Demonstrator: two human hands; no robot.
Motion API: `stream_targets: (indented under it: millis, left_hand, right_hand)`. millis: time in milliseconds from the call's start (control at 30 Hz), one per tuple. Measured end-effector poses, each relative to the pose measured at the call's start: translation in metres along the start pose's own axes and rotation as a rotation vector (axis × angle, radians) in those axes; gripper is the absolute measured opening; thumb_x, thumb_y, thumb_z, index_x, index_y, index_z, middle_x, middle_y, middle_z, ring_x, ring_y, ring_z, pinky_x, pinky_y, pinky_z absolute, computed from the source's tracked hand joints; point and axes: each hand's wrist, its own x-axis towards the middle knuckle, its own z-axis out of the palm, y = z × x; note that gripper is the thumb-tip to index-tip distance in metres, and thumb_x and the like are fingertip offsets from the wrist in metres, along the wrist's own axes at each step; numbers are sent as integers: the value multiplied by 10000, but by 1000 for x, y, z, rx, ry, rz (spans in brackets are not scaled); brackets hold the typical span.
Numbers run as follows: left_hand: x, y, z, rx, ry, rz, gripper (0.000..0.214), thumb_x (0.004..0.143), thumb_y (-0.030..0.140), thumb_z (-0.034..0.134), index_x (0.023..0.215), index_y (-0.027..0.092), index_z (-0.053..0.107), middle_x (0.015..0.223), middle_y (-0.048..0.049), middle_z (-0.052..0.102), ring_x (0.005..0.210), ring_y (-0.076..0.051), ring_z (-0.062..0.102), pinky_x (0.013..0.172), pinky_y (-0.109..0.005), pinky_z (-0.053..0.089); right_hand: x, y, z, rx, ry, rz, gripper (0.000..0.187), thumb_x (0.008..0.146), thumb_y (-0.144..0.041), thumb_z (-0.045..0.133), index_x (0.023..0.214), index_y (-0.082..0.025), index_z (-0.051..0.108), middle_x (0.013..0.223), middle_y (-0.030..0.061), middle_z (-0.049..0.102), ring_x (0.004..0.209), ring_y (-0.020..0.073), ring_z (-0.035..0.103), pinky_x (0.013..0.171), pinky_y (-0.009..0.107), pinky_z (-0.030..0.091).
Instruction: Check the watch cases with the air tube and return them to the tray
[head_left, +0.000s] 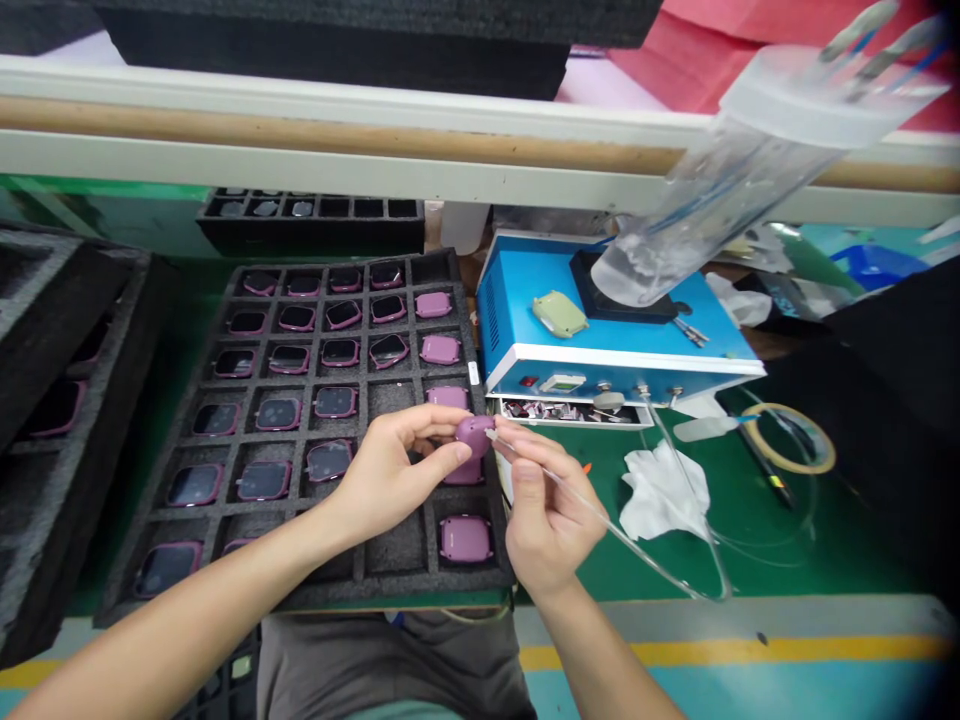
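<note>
My left hand (pixel 394 470) pinches a small purple watch case (pixel 475 433) between thumb and fingers above the right edge of a black foam tray (pixel 352 577). My right hand (pixel 544 505) holds a thin clear tube (pixel 637 548), its tip touching the purple case. The tube runs off to the right over the green mat. The tray's cells hold several purple cases, some screen up, some back up (pixel 466 537).
A blue box machine (pixel 517 330) stands behind my hands with a green case (pixel 559 313) and a clear bottle (pixel 720 200) on top. A white crumpled wipe (pixel 664 490) and a tape ring (pixel 791 440) lie on the green mat. More black foam trays sit at left (pixel 67 380) and behind (pixel 311 220).
</note>
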Motion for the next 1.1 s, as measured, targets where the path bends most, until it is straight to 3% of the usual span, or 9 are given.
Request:
stream_targets:
  millis: [1100]
  left_hand:
    - [0, 0, -3, 57, 0, -3, 265, 873, 232, 755, 1129, 168, 776, 1107, -83, 833, 986, -224, 786, 780, -282, 590]
  right_hand:
    - [0, 1, -1, -48, -24, 24, 214, 997, -143, 605, 1113, -245, 753, 1166, 88, 776, 1156, 269, 749, 962, 514, 672]
